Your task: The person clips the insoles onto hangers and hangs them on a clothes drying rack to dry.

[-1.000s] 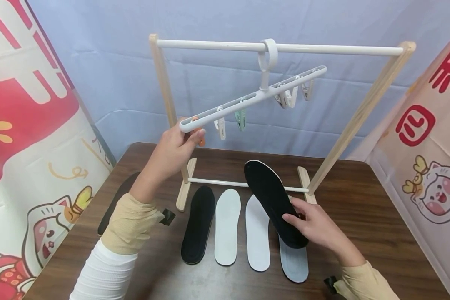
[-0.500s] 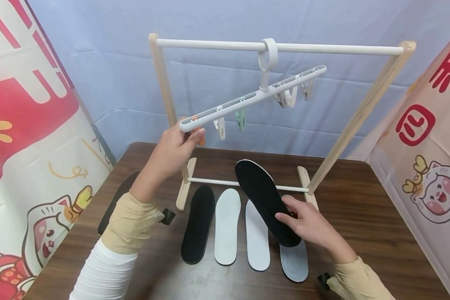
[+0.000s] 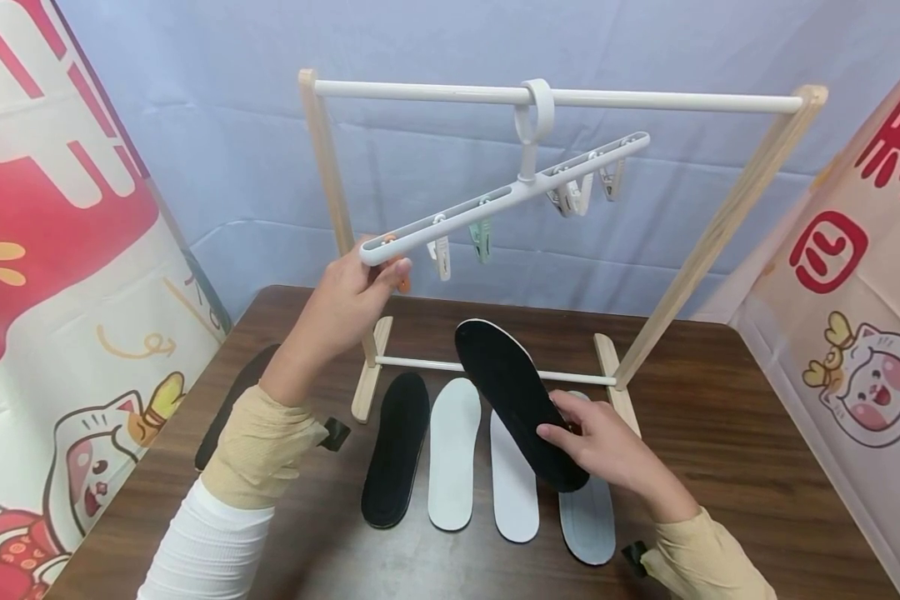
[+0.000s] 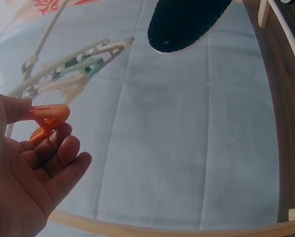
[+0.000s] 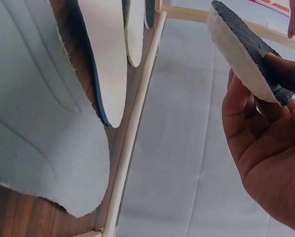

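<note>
left grip (image 3: 352, 292) pinches orange clip (image 4: 48, 118), tilting hanger (image 3: 506, 196) low; right grip (image 3: 607, 450) clasps black insole (image 3: 517, 400) heel, toe angled toward it.

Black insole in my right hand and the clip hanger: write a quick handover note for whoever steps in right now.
Left hand: its grip pinches the orange clip at the low end of the tilted white clip hanger, which hangs from the rack's top bar.
Right hand: holds the black insole by one end, lifted over the table, below the hanger.
Done: nothing is clipped yet; every clip in view is bare.
Left: probably clip on the held insole, then the four flat by the rack's base: black, white, white, grey.
</note>
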Tool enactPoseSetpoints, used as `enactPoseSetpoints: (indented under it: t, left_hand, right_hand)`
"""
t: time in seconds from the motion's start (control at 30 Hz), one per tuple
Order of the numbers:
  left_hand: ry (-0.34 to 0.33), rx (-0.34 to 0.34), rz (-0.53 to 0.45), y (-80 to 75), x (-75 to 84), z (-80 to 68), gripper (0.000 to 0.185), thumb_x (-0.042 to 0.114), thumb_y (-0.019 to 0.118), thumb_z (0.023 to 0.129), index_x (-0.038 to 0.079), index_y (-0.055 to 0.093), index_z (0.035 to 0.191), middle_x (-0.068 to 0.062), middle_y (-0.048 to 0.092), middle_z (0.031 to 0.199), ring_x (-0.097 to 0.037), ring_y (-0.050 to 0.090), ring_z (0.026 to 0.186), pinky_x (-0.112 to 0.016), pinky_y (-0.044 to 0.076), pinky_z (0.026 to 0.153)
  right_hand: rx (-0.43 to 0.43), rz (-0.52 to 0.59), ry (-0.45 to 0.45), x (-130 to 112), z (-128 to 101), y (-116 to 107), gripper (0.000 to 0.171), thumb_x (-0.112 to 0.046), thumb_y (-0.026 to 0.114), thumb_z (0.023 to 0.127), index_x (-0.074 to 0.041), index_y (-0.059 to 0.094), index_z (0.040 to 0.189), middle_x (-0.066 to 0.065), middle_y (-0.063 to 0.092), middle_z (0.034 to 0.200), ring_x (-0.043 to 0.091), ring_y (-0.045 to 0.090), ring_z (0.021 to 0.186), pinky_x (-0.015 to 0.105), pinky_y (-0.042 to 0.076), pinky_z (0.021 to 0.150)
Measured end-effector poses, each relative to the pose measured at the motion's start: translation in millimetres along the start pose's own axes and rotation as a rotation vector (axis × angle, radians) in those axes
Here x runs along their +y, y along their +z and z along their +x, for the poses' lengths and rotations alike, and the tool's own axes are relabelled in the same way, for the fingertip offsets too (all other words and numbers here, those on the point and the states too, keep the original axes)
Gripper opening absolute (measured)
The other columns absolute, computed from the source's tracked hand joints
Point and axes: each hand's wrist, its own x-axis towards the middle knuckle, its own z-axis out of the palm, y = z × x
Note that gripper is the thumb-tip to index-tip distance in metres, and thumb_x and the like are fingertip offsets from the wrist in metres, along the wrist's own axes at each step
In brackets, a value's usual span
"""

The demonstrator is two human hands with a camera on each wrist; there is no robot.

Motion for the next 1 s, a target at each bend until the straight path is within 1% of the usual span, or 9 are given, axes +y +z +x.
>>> enactPoseSetpoints:
  t: [0.17,0.4,0.53,0.6,0.7,0.93,1.0]
  left_hand:
    - [-0.002,0.0,-0.001,0.3,-0.3,0.1,0.03,0.04,0.055,0.105,0.01,0.056,0.113,-0.003,0.062,0.096,-0.021,0.052,0.084,-0.037,0.041,0.074]
    - [0.004,0.003,0.002,-0.8,-0.2,0.2,0.03,0.042,0.054,0.105,0.012,0.058,0.108,-0.002,0.063,0.097,-0.022,0.05,0.08,-0.037,0.041,0.072]
    - [-0.003,-0.003,-0.001,-0.3,0.3,-0.2,0.031,0.042,0.054,0.105,0.012,0.057,0.109,-0.002,0.064,0.097,-0.021,0.051,0.082,-0.037,0.041,0.073]
    - [-0.005,-0.003,-0.001,-0.5,0.4,-0.6,0.031,0.042,0.054,0.105,0.011,0.057,0.11,-0.002,0.065,0.096,-0.021,0.052,0.083,-0.037,0.042,0.073]
    - [-0.007,-0.001,0.003,-0.5,-0.3,-0.7,0.03,0.041,0.054,0.105,0.011,0.056,0.11,-0.002,0.065,0.096,-0.022,0.052,0.082,-0.036,0.042,0.073]
    - [-0.017,-0.01,-0.002,-0.8,0.2,-1.3,0.031,0.041,0.054,0.105,0.011,0.055,0.113,-0.003,0.065,0.096,-0.022,0.054,0.083,-0.037,0.042,0.074]
    - [-0.019,-0.012,-0.002,-0.7,-0.2,-1.0,0.031,0.04,0.054,0.105,0.01,0.054,0.113,-0.003,0.066,0.096,-0.021,0.055,0.084,-0.037,0.043,0.075]
  right_hand:
    - [-0.017,0.011,0.006,-3,2,0,0.01,-0.015,0.069,0.097,-0.019,0.063,0.104,-0.01,0.071,0.087,0.003,0.06,0.074,0.026,0.048,0.068]
    - [-0.014,0.009,-0.001,-5,5,2,0.01,-0.014,0.07,0.096,-0.019,0.062,0.1,-0.011,0.068,0.081,0.004,0.057,0.07,0.026,0.046,0.065]
    - [-0.01,0.01,-0.003,-5,5,2,0.011,-0.015,0.07,0.096,-0.019,0.061,0.1,-0.011,0.069,0.082,0.004,0.058,0.07,0.026,0.046,0.065]
    - [-0.013,0.017,-0.002,-6,6,3,0.011,-0.014,0.07,0.096,-0.02,0.062,0.101,-0.01,0.07,0.084,0.003,0.061,0.071,0.026,0.048,0.066]
    - [-0.022,0.022,0.0,-7,6,3,0.01,-0.015,0.07,0.096,-0.019,0.062,0.102,-0.009,0.071,0.085,0.004,0.061,0.072,0.027,0.048,0.066]
    - [-0.039,0.042,0.002,-10,8,5,0.014,-0.015,0.069,0.097,-0.019,0.065,0.11,-0.007,0.075,0.095,0.003,0.068,0.081,0.027,0.053,0.072]
    - [-0.043,0.042,-0.001,-11,9,5,0.013,-0.016,0.068,0.097,-0.019,0.064,0.109,-0.007,0.074,0.094,0.002,0.068,0.08,0.027,0.052,0.071]
